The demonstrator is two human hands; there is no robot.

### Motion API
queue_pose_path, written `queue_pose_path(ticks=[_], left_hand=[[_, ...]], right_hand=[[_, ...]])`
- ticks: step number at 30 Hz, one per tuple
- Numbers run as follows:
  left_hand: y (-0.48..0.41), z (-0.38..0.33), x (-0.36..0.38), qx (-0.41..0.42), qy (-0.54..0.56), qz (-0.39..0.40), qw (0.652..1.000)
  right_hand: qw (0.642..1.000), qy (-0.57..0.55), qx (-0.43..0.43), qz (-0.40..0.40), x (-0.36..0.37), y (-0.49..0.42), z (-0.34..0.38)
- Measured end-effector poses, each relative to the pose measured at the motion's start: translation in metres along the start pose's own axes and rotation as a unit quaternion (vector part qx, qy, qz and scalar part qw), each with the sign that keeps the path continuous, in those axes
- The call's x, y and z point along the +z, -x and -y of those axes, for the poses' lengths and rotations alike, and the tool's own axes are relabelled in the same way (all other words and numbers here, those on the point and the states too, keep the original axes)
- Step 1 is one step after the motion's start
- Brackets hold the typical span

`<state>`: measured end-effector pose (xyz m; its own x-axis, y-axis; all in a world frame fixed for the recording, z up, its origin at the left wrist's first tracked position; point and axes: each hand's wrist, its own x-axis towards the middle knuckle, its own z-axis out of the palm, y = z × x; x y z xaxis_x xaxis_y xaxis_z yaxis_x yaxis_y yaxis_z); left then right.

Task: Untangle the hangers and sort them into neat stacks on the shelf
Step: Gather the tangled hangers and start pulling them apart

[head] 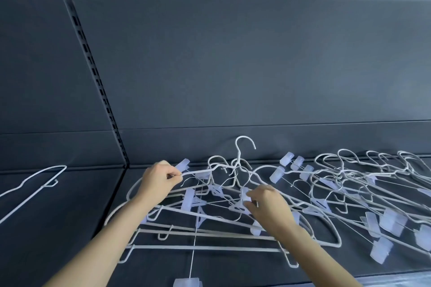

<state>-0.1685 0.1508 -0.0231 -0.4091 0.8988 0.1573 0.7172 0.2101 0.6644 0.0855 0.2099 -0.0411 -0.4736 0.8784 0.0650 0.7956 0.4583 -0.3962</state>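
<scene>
A tangled pile of white wire hangers (233,193), many with translucent clips, sprawls over the dark shelf (70,228) from the middle to the right edge. My left hand (158,182) pinches the thin arm of a clip hanger near its clip (183,165) at the pile's back left. My right hand (265,205) pinches a translucent clip (245,194) in the middle of the tangle. One hook (245,144) sticks up against the back panel. A single white hanger (32,191) lies apart on the left shelf section.
The dark back panel (233,65) rises behind the shelf, with a slotted upright rail (98,84) dividing left and right sections. A clip (187,282) on a thin rod hangs over the shelf's front edge. More clip hangers (391,219) crowd the right side.
</scene>
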Motion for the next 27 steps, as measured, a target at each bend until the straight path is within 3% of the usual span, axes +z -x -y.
queue_pose_path(ticks=[4, 7, 9, 14, 22, 24, 27], left_hand=[[0.006, 0.000, 0.004, -0.002, 0.033, -0.007, 0.999], [0.007, -0.003, 0.004, -0.008, 0.050, -0.013, 0.999], [0.008, -0.005, 0.006, -0.007, 0.055, -0.014, 0.998], [0.004, -0.013, 0.010, -0.002, 0.058, -0.049, 0.997], [0.003, -0.035, -0.011, 0.041, 0.087, -0.108, 0.990], [0.014, -0.034, -0.024, 0.064, 0.025, -0.103, 0.992], [0.041, -0.025, -0.048, 0.060, -0.184, 0.036, 0.980]], right_hand=[[0.989, -0.012, 0.042, -0.138, -0.018, -0.005, -0.025], [0.994, 0.016, 0.079, -0.074, -0.024, -0.005, -0.042], [0.994, -0.033, 0.093, -0.047, -0.023, -0.005, -0.050], [0.981, -0.134, 0.089, -0.110, -0.043, -0.011, -0.050], [0.966, -0.190, 0.055, -0.166, -0.084, -0.018, -0.044], [0.969, -0.192, 0.052, -0.148, -0.081, -0.018, -0.042], [0.972, -0.199, 0.055, -0.114, -0.069, -0.026, -0.030]])
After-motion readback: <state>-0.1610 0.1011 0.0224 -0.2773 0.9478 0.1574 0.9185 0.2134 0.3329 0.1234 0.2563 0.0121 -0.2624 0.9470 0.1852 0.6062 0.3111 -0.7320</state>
